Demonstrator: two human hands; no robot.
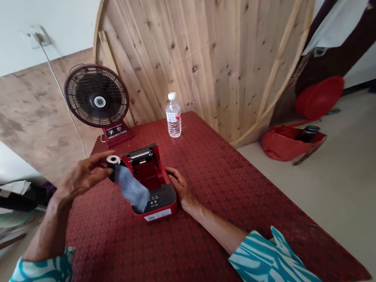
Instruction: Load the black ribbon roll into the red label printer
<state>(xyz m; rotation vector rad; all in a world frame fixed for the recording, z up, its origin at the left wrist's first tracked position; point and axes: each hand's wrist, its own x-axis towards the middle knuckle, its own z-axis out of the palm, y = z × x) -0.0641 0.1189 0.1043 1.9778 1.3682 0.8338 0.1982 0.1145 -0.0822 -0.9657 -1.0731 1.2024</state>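
Nearest, at the bottom of the frame, were two teal-and-white patterned sleeves [275, 259], their forearms reaching up over a dark red patterned tabletop [108, 254]. The right hand [180, 186], just below the centre, lay against the right side of a red-and-black machine [161, 198]; its fingers were bent, but whether they gripped the wall could not be told. The machine sat on the tabletop, left of centre, its lid [140, 153] raised at the far end and its red inside showing. At its left, the left hand [87, 174] held a small roll [113, 160] between closed fingers, white at the end around a dark hole. A blurred bluish strip [133, 190] slanted from beside the roll down over the machine's front. Farther back stood a clear bottle [174, 118] with a white cap, top centre, and a dark red fan [98, 98], upper left. Behind them rose a pale wooden panel [194, 50] with a curved edge.
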